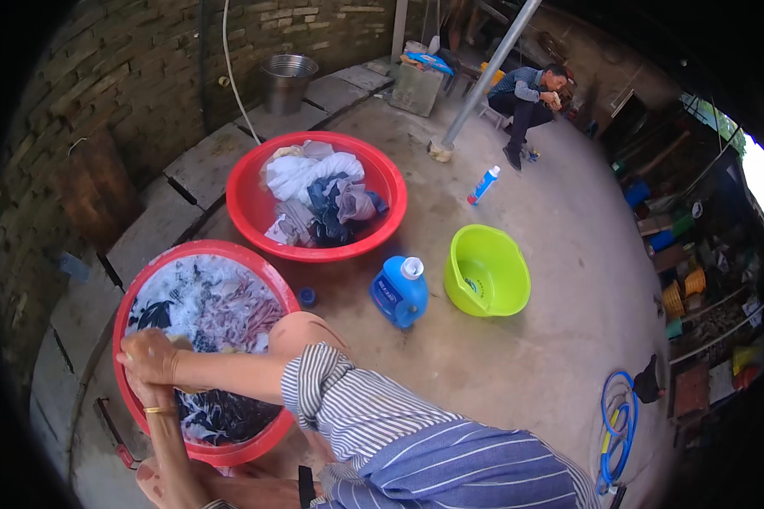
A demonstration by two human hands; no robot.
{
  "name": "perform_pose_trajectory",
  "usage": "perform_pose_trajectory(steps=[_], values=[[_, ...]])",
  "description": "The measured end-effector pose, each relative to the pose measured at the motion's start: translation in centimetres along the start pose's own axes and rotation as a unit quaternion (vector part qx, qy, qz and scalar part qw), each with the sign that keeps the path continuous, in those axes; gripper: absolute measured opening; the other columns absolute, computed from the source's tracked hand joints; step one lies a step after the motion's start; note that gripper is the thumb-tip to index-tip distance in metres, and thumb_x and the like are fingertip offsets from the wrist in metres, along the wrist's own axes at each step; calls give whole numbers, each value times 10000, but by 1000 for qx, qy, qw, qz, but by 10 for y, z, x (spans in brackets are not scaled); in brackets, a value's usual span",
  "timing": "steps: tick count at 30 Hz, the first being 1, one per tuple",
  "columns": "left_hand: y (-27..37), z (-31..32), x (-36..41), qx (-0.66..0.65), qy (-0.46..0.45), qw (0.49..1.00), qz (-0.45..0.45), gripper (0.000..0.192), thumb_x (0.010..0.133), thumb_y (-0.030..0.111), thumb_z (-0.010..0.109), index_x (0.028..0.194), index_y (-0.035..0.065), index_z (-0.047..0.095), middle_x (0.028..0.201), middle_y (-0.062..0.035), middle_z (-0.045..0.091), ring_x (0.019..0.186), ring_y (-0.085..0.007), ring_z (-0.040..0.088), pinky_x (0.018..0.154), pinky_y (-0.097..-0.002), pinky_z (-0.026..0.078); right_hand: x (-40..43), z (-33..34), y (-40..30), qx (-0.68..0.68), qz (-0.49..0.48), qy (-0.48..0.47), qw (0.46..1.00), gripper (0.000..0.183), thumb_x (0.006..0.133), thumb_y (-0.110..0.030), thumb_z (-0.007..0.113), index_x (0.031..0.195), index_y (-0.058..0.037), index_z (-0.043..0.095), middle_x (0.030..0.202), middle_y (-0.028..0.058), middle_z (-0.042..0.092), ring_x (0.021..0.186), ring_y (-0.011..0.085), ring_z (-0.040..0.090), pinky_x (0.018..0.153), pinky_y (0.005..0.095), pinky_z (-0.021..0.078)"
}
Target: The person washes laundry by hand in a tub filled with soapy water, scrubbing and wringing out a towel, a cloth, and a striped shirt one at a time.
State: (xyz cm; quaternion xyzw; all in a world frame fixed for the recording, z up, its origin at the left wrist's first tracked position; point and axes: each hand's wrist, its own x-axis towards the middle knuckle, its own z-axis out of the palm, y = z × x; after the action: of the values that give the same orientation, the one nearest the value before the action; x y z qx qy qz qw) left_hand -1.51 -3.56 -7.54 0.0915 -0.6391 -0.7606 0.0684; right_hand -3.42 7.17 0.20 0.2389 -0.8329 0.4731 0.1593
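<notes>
Soapy water, white suds and wet clothes fill the nearer red plastic tub (286, 407). Over its left side my two hands are pressed together. My right hand (148, 356) closes around a pale cream cloth (194, 389), bits of which show beside the fingers. My left hand (145, 389), below a gold bracelet (160, 410), grips at the same spot and is partly covered by the right. Mauve cloth (245, 312) floats in the foam at the far side. Dark fabric (229, 413) lies in the water nearer me.
Another red tub (395, 191) holds wrung-looking clothes. On the concrete stand a blue detergent jug (398, 292), its loose cap (306, 296), a green basin (487, 280) and a blue-and-white bottle (482, 186). A metal bucket (288, 86), pole (490, 73), coiled blue hose (617, 432) and seated person (525, 95) surround them.
</notes>
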Motion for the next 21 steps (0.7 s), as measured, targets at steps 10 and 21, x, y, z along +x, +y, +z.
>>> perform_pose_trajectory(steps=[10,21], values=[[62,-45,41,-321,-478,814,74,424,948,391,406,1158,37,504,1085,-67,567,1012,-180,551,889,-317,439,13,-73,-40,-68,38,-254,964,311,562,-283,670,729,-22,662,737,194,637,726,364,624,646,422,495],[66,73,-37,62,-224,968,-96,420,684,76,732,1071,-15,595,978,-55,636,879,-109,570,801,-274,449,83,-164,19,707,144,85,687,244,733,-85,597,956,13,587,902,131,638,805,240,628,820,368,505]])
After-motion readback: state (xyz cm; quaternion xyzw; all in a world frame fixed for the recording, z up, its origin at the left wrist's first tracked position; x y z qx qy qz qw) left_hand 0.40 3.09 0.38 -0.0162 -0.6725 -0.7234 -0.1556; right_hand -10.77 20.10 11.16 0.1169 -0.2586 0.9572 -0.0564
